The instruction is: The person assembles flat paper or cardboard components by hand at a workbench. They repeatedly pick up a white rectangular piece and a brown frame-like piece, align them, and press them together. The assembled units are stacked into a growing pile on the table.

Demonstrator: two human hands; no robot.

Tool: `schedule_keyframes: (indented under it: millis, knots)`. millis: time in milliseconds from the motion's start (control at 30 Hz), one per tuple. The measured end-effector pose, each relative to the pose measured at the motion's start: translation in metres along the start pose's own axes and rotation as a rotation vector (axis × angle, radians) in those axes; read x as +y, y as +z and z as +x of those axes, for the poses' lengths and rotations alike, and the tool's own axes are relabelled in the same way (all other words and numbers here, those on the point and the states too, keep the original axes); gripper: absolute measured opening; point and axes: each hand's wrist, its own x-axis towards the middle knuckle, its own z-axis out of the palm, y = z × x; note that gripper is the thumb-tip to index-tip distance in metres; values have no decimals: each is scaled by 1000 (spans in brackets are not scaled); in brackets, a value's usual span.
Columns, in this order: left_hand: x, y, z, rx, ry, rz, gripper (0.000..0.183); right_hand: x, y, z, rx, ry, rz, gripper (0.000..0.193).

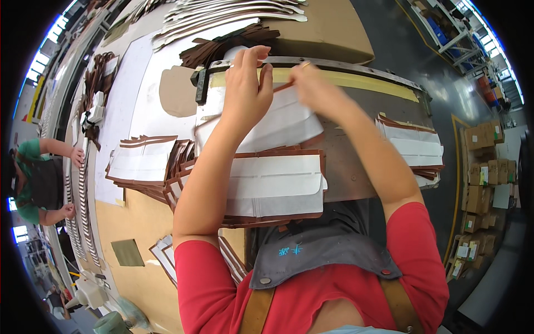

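Observation:
My left hand (248, 83) is raised over the near side of a long metal bar, its thumb apart from the fingers and nothing visible in its grasp. To its right, my right hand (320, 92) is blurred by motion, its fingers closed at the corner of a white panel with brown edges (281, 125). That panel lies askew on the work surface, partly behind my left forearm. Close to my body is a stack of similar brown-edged white panels (272, 186). The metal bar (345, 69) runs beyond both hands, with a yellow strip (367, 86) along it.
More panel stacks stand at left (142, 161) and right (411, 142). Dark brown strips (228, 44) and pale strips (233, 16) lie beyond the bar. A green-sleeved person (41, 172) handles striped strips at far left. Cardboard boxes (481, 172) line the right side.

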Motion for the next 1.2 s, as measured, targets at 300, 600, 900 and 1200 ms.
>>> schedule_keyframes:
  millis: [300,600,900,1200]
  knots:
    - [-10,9,-32,-541,-36,641,36,100,-33,-19,297,289,-99,6]
    - [-14,8,-29,-611,-75,722,41,76,-35,-54,254,-31,-79,15]
    - [-23,20,-28,-555,-27,693,40,74,-31,-73,186,15,-288,29]
    - [-19,21,-31,-453,69,682,38,58,-34,-73,229,42,-276,27]
